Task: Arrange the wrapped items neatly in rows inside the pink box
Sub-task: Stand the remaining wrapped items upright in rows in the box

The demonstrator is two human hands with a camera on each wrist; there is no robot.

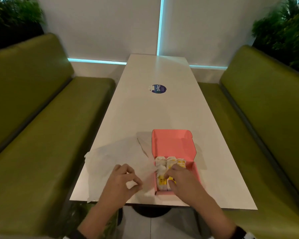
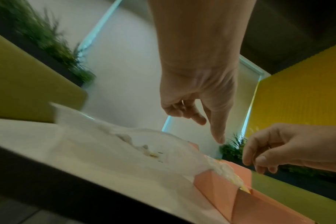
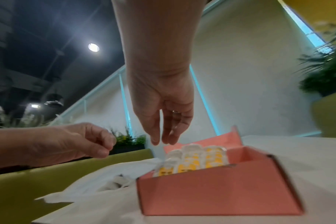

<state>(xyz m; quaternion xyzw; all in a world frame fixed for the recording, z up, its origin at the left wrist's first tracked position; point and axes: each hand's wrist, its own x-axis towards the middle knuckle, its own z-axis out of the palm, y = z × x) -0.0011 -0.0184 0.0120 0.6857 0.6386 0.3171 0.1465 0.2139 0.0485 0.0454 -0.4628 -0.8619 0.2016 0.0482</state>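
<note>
Head view: my right hand (image 1: 183,180) hovers, fingers relaxed, over packets (image 1: 164,171); left hand (image 1: 123,181), at 9 o'clock, loosely curled, empty. A careless press could skew rows in box (image 1: 196,171).

We see the pink box (image 1: 196,171) open on the table's near end, lid flat behind, white-and-yellow wrapped items (image 1: 164,167) packed side by side in its left part

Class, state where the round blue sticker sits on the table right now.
In the head view, the round blue sticker lies mid-table, beyond the pink box's raised lid, toward the far wall.
</note>
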